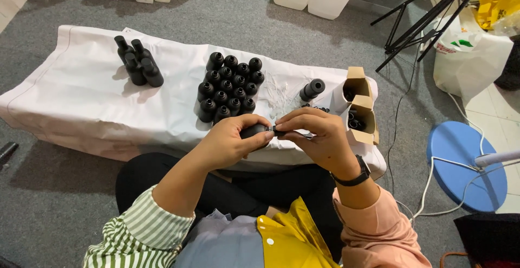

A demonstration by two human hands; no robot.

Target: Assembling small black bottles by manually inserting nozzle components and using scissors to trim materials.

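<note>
Looking down at my lap: low table (81,105) under a white cloth, grey carpet around it. My left hand (230,140) is wrapped around a small black bottle (253,131), fingers curled tight about its body, held in the air just over the near table edge. My right hand (319,138) meets it at the neck end, fingertips (283,123) pinched narrow on something small and dark at the bottle's mouth; whether cap or nozzle I cannot tell, it is mostly hidden. I judge the bottle light and stiff, smooth plastic by the look, so a bit slippery; best gripped round the belly as the left does, leaving the neck free for the other hand. Beyond the hands, a tight cluster (230,86) of like bottles stands upright mid-table; four more (138,65), capped and taller, stand well apart to the left. One bottle (312,89) lies on its side near an open carton (360,111) holding dark parts. A heap of thin clear pieces (279,97) lies between cluster and carton. Tripod legs (428,13) and a blue disc (460,165) off to the right.
</note>
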